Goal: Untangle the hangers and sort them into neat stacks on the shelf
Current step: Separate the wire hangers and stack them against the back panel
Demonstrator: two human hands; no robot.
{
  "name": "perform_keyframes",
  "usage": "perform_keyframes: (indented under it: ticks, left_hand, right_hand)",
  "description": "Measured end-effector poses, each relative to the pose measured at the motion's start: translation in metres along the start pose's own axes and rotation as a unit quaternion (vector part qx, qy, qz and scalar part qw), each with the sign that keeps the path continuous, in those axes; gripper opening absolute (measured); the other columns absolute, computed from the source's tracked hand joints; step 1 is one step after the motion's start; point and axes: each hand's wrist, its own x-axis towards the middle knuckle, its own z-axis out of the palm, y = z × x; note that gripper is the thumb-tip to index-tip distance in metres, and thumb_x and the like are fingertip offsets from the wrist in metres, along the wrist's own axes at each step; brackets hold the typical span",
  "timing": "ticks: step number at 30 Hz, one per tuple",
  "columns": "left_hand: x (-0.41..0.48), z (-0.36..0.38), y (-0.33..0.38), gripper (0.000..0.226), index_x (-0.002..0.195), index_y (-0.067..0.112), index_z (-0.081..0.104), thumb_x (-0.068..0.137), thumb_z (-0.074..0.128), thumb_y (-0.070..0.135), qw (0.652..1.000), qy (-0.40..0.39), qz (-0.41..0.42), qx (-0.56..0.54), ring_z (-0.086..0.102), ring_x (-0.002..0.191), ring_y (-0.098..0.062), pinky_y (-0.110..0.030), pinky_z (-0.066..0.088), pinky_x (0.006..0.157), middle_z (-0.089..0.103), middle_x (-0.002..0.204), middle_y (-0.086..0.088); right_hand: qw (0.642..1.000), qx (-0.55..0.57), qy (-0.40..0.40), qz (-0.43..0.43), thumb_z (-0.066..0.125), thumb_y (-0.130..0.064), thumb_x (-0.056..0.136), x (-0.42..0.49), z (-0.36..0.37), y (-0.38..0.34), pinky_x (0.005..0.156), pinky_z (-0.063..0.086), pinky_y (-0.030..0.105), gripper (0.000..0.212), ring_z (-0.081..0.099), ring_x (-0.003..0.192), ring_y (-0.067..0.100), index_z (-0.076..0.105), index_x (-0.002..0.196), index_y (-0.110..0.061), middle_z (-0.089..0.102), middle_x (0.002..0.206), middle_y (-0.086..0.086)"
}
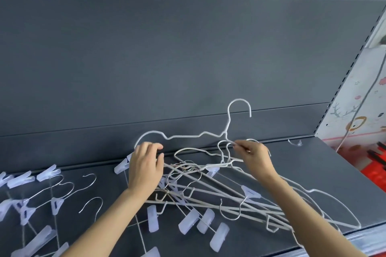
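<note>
My right grip (253, 154) pinches a thin wire (232, 143) between thumb and fingertips; I cannot tell which hanger it belongs to. My left grip (144, 165) curls over the shoulder end of the raised white hanger (183, 136), hiding that end. Below both grips the tangled pile (208, 192) lies on the shelf (302, 173). Left of my left grip, clip hangers (54, 202) lie side by side, cut off at the frame edge.

One head-worn camera looks forward and down from close above the shelf (313, 170).
</note>
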Motion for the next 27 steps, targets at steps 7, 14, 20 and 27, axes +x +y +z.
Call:
perform_keyframes:
  ticks: [7, 14, 20, 27]
  left_hand:
    - [0.014, -0.015, 0.02, 0.046, 0.118, 0.011, 0.057, 0.085, 0.037, 0.037, 0.991, -0.033, 0.113, 0.068, 0.058, 0.107, -0.029, -0.045, 0.045, 0.095, 0.063, 0.114, -0.01]
    - [0.016, -0.004, 0.038, 0.049, 0.098, 0.012, 0.07, 0.084, 0.037, 0.044, 0.98, -0.143, 0.022, -0.139, 0.061, 0.081, -0.026, -0.038, 0.047, 0.076, 0.069, 0.082, -0.007]
    - [0.006, 0.009, 0.026, 0.02, 0.093, 0.011, 0.07, 0.092, 0.05, 0.013, 0.956, -0.219, -0.04, -0.191, 0.062, 0.09, -0.02, -0.033, 0.047, 0.083, 0.069, 0.093, -0.005]
    - [0.004, 0.004, 0.023, 0.02, 0.097, 0.01, 0.071, 0.091, 0.052, 0.013, 0.951, -0.229, -0.052, -0.202, 0.062, 0.092, -0.02, -0.035, 0.048, 0.087, 0.069, 0.094, -0.007]
  right_hand:
    - [0.997, 0.035, -0.061, -0.018, 0.055, -0.01, 0.089, 0.004, 0.0, -0.012, 0.042, 0.024, 0.013, 0.016, 0.026, 0.041, 0.007, 0.068, 0.08, -0.005, 0.033, 0.041, -0.009]
    - [0.987, 0.06, -0.137, 0.057, 0.054, -0.015, 0.09, -0.012, -0.009, 0.003, 0.048, 0.038, 0.018, 0.024, 0.04, 0.045, 0.008, 0.065, 0.07, -0.009, 0.047, 0.047, -0.009]
    - [0.946, -0.196, -0.197, 0.164, 0.054, -0.021, 0.088, -0.016, -0.043, 0.044, 0.057, 0.037, 0.024, 0.025, 0.046, 0.068, 0.019, 0.058, 0.066, -0.01, 0.051, 0.064, 0.004]
    - [0.91, -0.166, -0.303, 0.23, 0.057, -0.014, 0.083, -0.03, -0.04, 0.043, 0.061, 0.045, 0.021, 0.012, 0.049, 0.056, 0.013, 0.068, 0.079, -0.011, 0.056, 0.063, 0.0]
